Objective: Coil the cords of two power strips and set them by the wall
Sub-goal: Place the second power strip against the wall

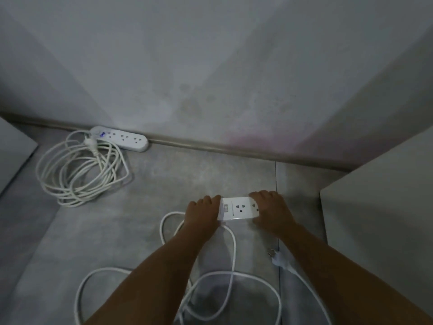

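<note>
both hands grip a white power strip [239,208] lying on the grey floor [164,184]: left hand [203,213] curled over its switch end, right hand [269,209] clasped around the other end. its loose cord [232,254] sprawls toward the camera, plug [277,258] beside the right forearm. a second power strip [121,138] rests against the wall's baseboard [210,146], its coiled cord [77,170] alongside.

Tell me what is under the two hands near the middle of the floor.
A white power strip lies under the left hand and right hand, one at each end. One socket and a switch show between them; its ends are covered.
</note>
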